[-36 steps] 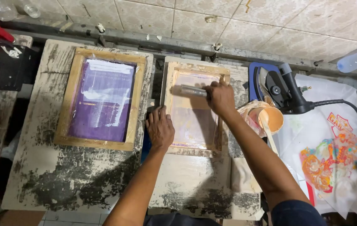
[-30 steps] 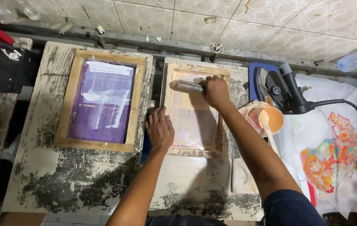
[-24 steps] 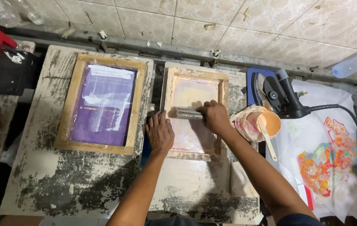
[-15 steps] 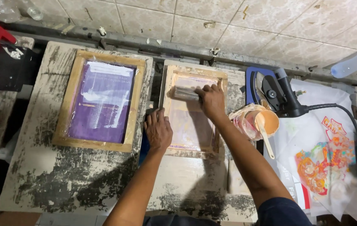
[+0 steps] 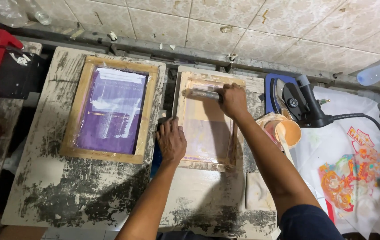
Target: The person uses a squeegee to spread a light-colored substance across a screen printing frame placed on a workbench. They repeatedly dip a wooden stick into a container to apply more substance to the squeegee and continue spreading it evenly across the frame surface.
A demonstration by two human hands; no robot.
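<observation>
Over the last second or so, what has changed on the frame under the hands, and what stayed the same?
The right hand slid the squeegee from the far end of the small wooden frame toward the person, then back to the far end. It never let go. The left hand stayed pressed on the frame's left edge. The purple frame, the orange cup and the iron did not move.

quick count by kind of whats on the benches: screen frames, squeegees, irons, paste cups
wooden screen frames: 2, purple-mesh frame and pale frame under the left hand
squeegees: 1, squeegee in the right hand
irons: 1, iron
paste cups: 1, orange cup
total: 5
</observation>
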